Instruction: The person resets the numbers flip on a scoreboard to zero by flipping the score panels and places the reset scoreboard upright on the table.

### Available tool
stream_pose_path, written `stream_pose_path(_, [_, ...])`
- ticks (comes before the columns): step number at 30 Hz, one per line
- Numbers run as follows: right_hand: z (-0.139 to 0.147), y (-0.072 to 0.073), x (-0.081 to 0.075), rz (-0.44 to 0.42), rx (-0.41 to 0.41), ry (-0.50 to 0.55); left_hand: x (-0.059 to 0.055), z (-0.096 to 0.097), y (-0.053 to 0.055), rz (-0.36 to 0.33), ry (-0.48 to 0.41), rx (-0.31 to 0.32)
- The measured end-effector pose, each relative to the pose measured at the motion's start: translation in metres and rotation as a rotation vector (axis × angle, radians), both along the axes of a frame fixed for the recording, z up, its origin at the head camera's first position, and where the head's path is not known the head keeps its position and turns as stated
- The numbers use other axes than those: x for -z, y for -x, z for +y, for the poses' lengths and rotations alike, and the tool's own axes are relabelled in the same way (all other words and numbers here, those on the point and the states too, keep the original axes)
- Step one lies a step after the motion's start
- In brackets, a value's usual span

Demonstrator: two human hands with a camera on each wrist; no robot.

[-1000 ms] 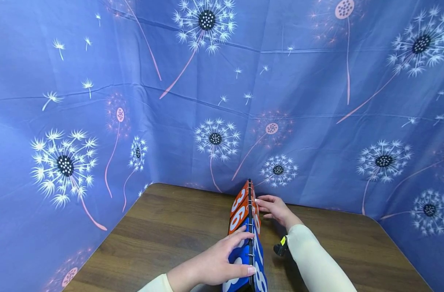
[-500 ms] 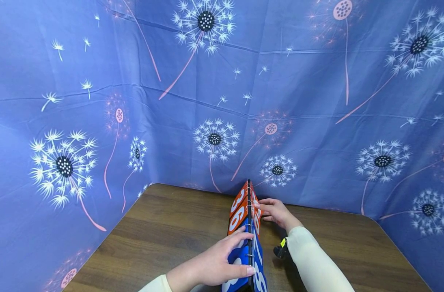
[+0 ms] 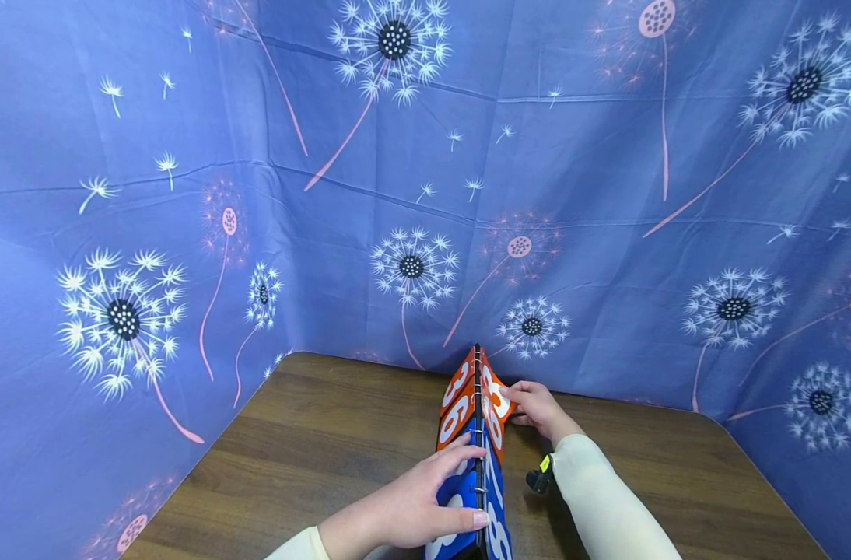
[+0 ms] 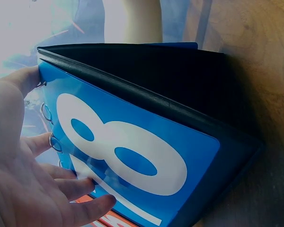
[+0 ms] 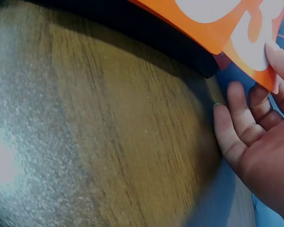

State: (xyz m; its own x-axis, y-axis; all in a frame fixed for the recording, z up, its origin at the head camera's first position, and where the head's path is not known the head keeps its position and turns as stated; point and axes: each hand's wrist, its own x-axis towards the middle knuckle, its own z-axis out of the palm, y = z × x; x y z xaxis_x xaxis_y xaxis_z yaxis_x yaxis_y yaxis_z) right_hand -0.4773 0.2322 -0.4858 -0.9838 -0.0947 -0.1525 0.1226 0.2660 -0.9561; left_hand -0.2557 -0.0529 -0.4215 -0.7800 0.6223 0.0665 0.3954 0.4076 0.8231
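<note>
A tabletop flip scoreboard stands like a tent on the table, its ringed ridge running away from me. Red number cards fill its far half, blue ones the near half. My left hand rests over the near end, thumb and forefinger at the ridge. In the left wrist view, its other fingers lie spread against the face beside a blue 8 card. My right hand pinches the outer edge of a red number card between thumb and fingers, lifting it away from the scoreboard's right side.
The wooden table extends to both sides of the scoreboard. A blue dandelion-print cloth hangs behind and around it, close to the scoreboard's far end. A small black device sits at the right wrist.
My right hand has moved slightly to the right, swinging the red card outward from the scoreboard so more of its white digit shows. The left hand has stayed in place.
</note>
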Motion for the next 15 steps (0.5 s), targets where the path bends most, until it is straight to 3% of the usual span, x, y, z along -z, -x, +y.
stream_pose_path(2, [-0.0010,0.0001,0.0002,0.013,0.016,0.009,0.0002,-0.0003,-0.0002,-0.012,0.000,-0.004])
stream_pose_path(8, [-0.0038,-0.0012,-0.0017,0.073,0.093,0.036,0.0009,0.0009,-0.0010,0.040,0.002,-0.013])
stream_pose_path(15, [-0.0023,-0.0004,-0.0059,0.066,0.093,0.054,0.0008,0.0004,-0.0008,0.027,-0.003,-0.011])
